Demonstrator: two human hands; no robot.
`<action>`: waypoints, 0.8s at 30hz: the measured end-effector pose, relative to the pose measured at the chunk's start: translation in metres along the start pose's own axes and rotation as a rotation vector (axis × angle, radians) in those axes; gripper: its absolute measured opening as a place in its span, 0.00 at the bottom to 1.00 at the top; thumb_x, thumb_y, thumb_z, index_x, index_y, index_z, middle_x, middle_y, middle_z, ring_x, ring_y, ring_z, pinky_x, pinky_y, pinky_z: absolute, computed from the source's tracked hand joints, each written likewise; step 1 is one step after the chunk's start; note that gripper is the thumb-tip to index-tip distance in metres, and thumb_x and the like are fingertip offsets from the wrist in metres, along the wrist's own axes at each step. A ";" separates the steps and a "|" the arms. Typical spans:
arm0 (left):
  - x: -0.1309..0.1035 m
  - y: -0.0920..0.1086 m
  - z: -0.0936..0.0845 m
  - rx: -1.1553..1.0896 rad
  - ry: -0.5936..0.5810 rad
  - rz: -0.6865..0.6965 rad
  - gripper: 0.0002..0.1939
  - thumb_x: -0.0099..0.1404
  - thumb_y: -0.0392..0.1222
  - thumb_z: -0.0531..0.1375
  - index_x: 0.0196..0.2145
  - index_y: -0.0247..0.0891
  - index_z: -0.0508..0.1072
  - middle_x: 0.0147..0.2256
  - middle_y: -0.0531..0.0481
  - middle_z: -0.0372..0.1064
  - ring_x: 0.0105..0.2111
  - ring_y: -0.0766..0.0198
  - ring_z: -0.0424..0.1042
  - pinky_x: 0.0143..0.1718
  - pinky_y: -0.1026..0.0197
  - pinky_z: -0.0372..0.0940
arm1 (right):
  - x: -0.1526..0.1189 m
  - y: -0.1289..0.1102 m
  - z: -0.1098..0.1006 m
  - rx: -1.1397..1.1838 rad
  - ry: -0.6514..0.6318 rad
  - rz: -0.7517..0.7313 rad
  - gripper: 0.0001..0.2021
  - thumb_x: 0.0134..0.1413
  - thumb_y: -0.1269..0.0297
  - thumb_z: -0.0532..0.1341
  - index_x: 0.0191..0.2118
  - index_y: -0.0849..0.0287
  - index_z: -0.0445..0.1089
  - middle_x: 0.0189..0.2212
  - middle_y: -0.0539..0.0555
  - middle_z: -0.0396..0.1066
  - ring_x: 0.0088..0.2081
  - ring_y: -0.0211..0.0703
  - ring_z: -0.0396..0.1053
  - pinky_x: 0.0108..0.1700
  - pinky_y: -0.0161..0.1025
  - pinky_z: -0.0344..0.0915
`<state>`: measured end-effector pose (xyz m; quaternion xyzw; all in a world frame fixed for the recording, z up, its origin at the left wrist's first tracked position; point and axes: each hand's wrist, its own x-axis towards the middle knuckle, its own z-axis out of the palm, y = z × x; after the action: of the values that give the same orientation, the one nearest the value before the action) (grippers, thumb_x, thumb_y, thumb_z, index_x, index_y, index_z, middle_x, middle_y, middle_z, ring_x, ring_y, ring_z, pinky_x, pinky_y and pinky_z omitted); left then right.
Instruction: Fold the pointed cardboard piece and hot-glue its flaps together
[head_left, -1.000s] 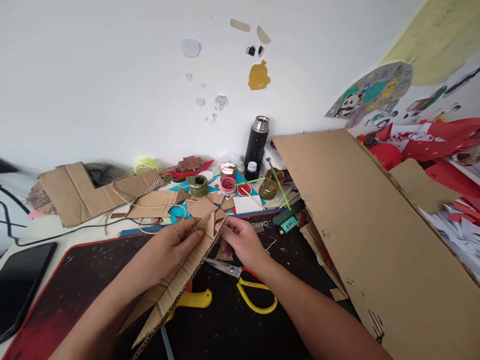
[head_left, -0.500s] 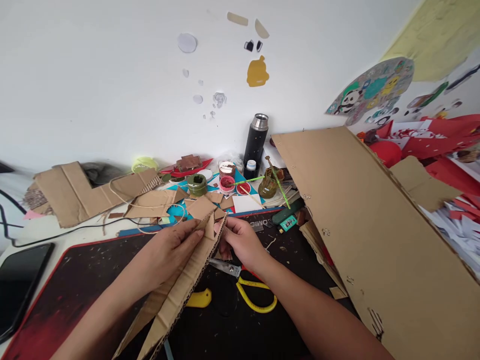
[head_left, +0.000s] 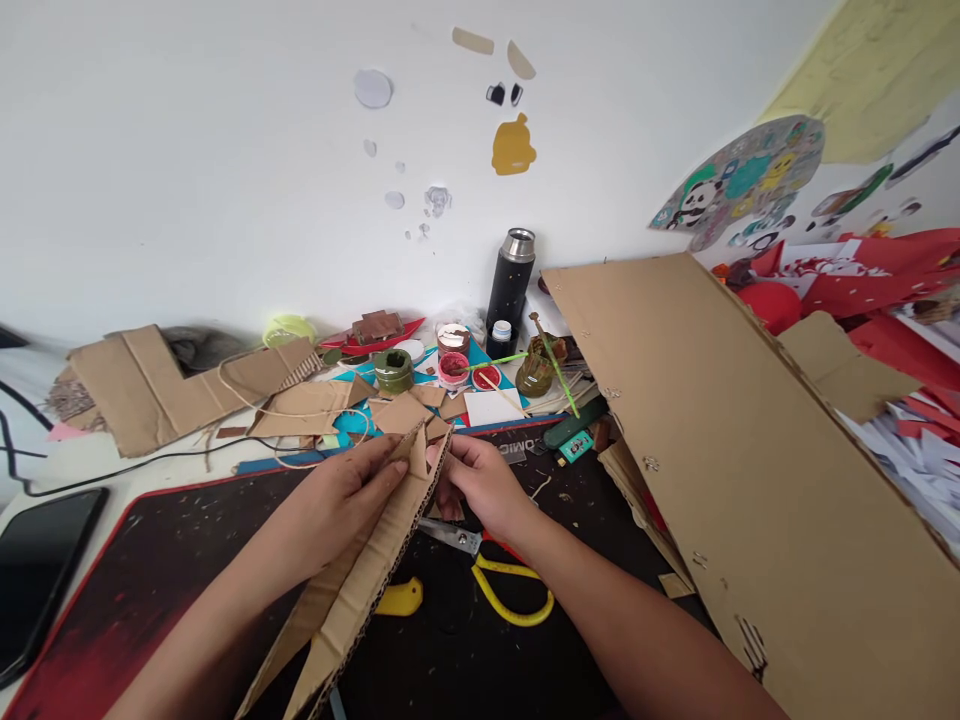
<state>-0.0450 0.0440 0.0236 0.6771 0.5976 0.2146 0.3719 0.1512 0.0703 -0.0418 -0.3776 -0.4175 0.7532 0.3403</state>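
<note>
A long folded strip of corrugated cardboard (head_left: 375, 570) slants up from the bottom edge, its far end held between both hands. My left hand (head_left: 360, 495) is closed on it from the left, thumb lying on the inner face. On the other side my right hand (head_left: 480, 480) pinches the edge near the tip; some of its fingers are hidden behind the cardboard. Scissors (head_left: 510, 590) with yellow and red handles lie on the dark mat below my right wrist. A yellow-handled tool (head_left: 401, 598) sits partly under the cardboard, so its kind is unclear.
A large cardboard panel (head_left: 735, 450) leans along the right. Behind the hands are open paint jars (head_left: 454, 368), a murky glass jar (head_left: 534, 375), a black flask (head_left: 511, 280) and cardboard scraps (head_left: 307, 405). A phone (head_left: 49, 580) lies at left, a cable (head_left: 150, 458) above it.
The cardboard strip's lower end has shifted slightly to the right. Both hands keep their grip in nearly the same place.
</note>
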 end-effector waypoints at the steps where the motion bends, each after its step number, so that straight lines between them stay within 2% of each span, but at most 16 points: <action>1: 0.000 -0.001 0.000 -0.006 0.004 -0.001 0.21 0.72 0.63 0.55 0.37 0.45 0.76 0.41 0.46 0.82 0.44 0.47 0.80 0.46 0.53 0.72 | 0.000 0.000 0.000 -0.003 -0.003 0.001 0.27 0.52 0.36 0.73 0.33 0.56 0.69 0.17 0.43 0.67 0.16 0.35 0.63 0.20 0.33 0.61; 7: 0.000 -0.006 0.000 -0.032 -0.022 0.003 0.20 0.72 0.61 0.56 0.40 0.45 0.80 0.37 0.48 0.82 0.41 0.49 0.80 0.44 0.53 0.73 | -0.002 -0.001 0.001 -0.020 -0.011 0.004 0.26 0.53 0.37 0.73 0.33 0.56 0.69 0.18 0.44 0.67 0.17 0.35 0.63 0.20 0.32 0.59; 11: 0.001 -0.007 0.000 -0.050 -0.058 0.002 0.21 0.73 0.62 0.55 0.40 0.45 0.79 0.40 0.48 0.82 0.42 0.48 0.80 0.45 0.53 0.73 | -0.001 0.001 0.000 -0.019 -0.030 0.004 0.26 0.53 0.36 0.72 0.33 0.56 0.69 0.18 0.44 0.67 0.17 0.35 0.63 0.20 0.32 0.59; 13: 0.001 -0.008 0.001 -0.059 -0.055 0.004 0.22 0.73 0.63 0.55 0.42 0.44 0.79 0.42 0.46 0.83 0.45 0.47 0.80 0.48 0.52 0.73 | 0.000 0.001 0.000 -0.014 -0.033 0.004 0.27 0.53 0.36 0.72 0.33 0.56 0.69 0.18 0.44 0.67 0.17 0.35 0.63 0.20 0.33 0.60; 18: 0.002 -0.006 0.002 -0.084 -0.033 0.028 0.27 0.73 0.64 0.55 0.56 0.43 0.78 0.55 0.42 0.81 0.57 0.43 0.78 0.59 0.50 0.71 | 0.000 -0.001 -0.001 -0.007 -0.038 0.016 0.28 0.51 0.35 0.73 0.33 0.57 0.70 0.19 0.44 0.68 0.17 0.35 0.64 0.21 0.33 0.61; 21: 0.001 -0.006 0.001 -0.098 -0.072 0.061 0.25 0.75 0.62 0.55 0.56 0.45 0.80 0.56 0.45 0.81 0.58 0.45 0.78 0.58 0.53 0.71 | -0.001 -0.001 0.000 -0.005 -0.050 0.019 0.28 0.50 0.35 0.74 0.33 0.56 0.70 0.19 0.44 0.68 0.17 0.35 0.64 0.20 0.33 0.62; 24: 0.000 -0.009 0.000 -0.085 -0.064 0.077 0.24 0.75 0.60 0.55 0.55 0.46 0.81 0.56 0.47 0.82 0.59 0.45 0.77 0.57 0.54 0.72 | -0.002 0.000 0.001 -0.014 -0.058 0.016 0.28 0.52 0.34 0.73 0.33 0.56 0.69 0.19 0.44 0.68 0.17 0.35 0.64 0.20 0.33 0.60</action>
<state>-0.0511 0.0437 0.0164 0.6896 0.5495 0.2320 0.4106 0.1512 0.0687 -0.0408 -0.3611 -0.4292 0.7638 0.3192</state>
